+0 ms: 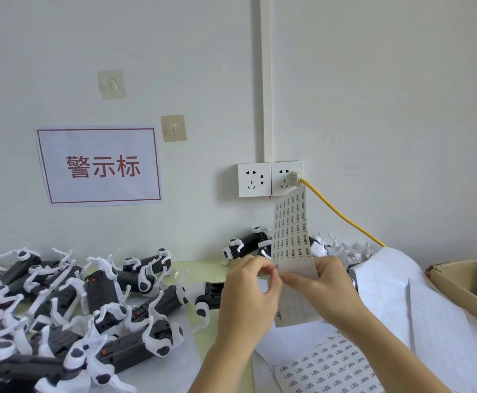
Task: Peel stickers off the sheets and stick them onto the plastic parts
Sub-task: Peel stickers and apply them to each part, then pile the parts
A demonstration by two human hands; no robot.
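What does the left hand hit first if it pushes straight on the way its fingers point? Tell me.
The left hand points right, fingertips pinching at the edge of the sticker sheet that the right hand holds up. It would meet that sheet at once, then probably the right hand's fingers behind it; depth is unclear.

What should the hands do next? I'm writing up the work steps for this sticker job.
Probably pull one sticker free: the right hand holds the sticker sheet upright while the left hand pinches at its lower left edge. Then carry it to a plastic part lying just left.
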